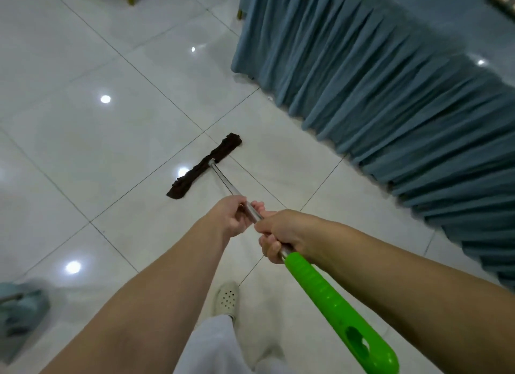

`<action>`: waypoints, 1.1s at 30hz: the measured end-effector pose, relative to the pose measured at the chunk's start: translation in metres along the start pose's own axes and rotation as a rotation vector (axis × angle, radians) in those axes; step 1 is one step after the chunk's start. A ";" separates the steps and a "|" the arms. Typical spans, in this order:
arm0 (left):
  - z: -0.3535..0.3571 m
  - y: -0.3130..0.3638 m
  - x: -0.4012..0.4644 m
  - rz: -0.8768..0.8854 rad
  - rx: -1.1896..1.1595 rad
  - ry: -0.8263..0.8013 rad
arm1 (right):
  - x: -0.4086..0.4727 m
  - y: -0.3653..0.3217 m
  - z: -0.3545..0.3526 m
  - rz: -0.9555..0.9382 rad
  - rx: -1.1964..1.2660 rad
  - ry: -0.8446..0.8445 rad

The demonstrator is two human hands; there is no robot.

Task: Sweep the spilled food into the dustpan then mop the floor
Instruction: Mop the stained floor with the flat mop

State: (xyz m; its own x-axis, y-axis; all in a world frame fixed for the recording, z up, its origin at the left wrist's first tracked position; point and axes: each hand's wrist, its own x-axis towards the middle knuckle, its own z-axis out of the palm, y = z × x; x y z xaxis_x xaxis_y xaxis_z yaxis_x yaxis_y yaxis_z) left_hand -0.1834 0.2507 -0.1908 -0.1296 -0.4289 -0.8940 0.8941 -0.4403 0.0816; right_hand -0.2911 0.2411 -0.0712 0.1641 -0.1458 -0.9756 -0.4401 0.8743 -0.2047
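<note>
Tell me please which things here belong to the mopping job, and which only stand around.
Belong to the job:
- mop, dark head flat on the floor
- left hand and right hand, both holding the metal pole
- tiled floor

Only around:
- skirted table
- covered chair
- white shoe

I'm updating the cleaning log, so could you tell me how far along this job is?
Sweeping looks done: no spilled food or dustpan shows on the tiled floor. Mopping is in hand: the left hand and right hand grip the mop handle, its dark mop head flat on the tiles. How much floor remains is unclear.
</note>
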 end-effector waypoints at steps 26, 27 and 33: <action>-0.073 -0.044 -0.021 0.102 -0.057 0.207 | 0.000 0.055 0.007 0.069 -0.029 -0.220; -0.067 -0.056 -0.017 0.103 -0.054 0.210 | -0.003 0.063 -0.005 0.072 -0.005 -0.224; -0.026 -0.154 0.002 0.089 0.026 0.180 | -0.023 0.121 -0.101 0.059 0.007 -0.208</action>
State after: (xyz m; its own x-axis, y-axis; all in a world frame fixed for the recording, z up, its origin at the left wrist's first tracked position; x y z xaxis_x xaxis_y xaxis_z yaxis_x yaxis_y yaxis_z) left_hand -0.3101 0.3383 -0.2163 0.0303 -0.3203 -0.9468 0.8868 -0.4283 0.1733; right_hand -0.4374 0.3032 -0.0813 0.3171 0.0041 -0.9484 -0.4487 0.8816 -0.1462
